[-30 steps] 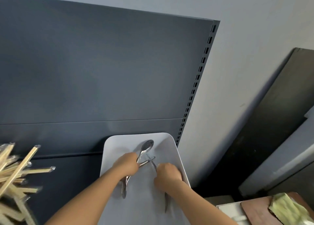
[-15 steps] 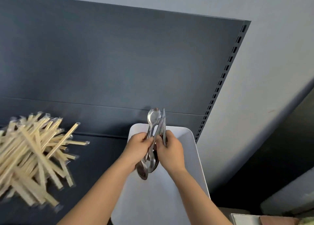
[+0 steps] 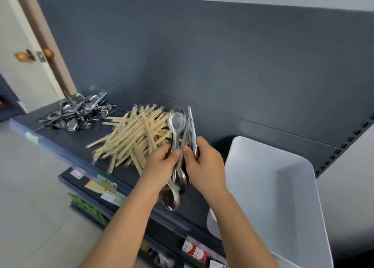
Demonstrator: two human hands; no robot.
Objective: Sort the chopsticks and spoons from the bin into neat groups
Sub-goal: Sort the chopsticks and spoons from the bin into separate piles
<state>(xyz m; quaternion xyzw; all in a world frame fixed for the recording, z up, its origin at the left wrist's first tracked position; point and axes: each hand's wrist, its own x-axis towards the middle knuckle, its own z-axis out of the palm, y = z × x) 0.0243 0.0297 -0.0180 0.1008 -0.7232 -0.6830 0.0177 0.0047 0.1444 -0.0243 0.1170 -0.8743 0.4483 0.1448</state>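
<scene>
Both hands hold one handful of spoons upright above the front edge of the dark shelf. The left hand has thumb and fingers curled round the handles on the left side, and the right hand is wrapped round them from the right. Some bowls stick up and others hang down below the hands, so the bundle is mixed end for end. The white bin sits just to the right on the same shelf, and its visible inside shows only bare plastic, so this is probably the last load. The chopstick pile lies just left of the hands. The spoon pile is further left, near the shelf's far end. The step in hand looks like carrying the handful to the spoon pile. To do it well, squeeze the handles firmly so the low-hanging spoons don't slide out, and lift clear over the chopsticks rather than dragging through them. Lower the bundle onto the spoon pile instead of dropping it. Both piles look loose and crisscrossed, so they will likely need straightening afterwards to count as neat.
</scene>
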